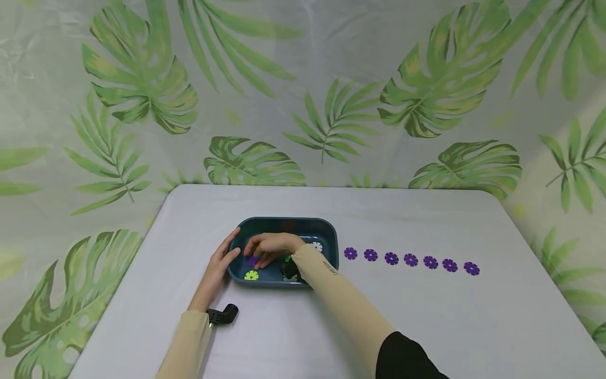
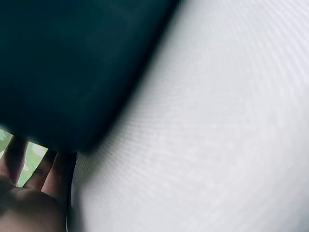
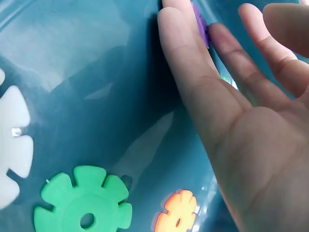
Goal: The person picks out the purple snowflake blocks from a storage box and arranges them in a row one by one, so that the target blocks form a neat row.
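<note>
A dark teal tray sits on the white table with flower-shaped plastic discs inside. My left hand holds its left end, thumb at the rim; in the left wrist view its fingers lie along the outer wall. My right hand reaches down into the tray, thumb and index finger pinching a purple flower disc, partly hidden behind them. A yellow-green disc lies just nearer. In the right wrist view a green disc, an orange disc and a white disc lie on the tray floor.
Several purple flower discs form a spaced row on the table right of the tray. A leaf-patterned cloth hangs behind the table. A black wrist camera sits on the left wrist, close over the table.
</note>
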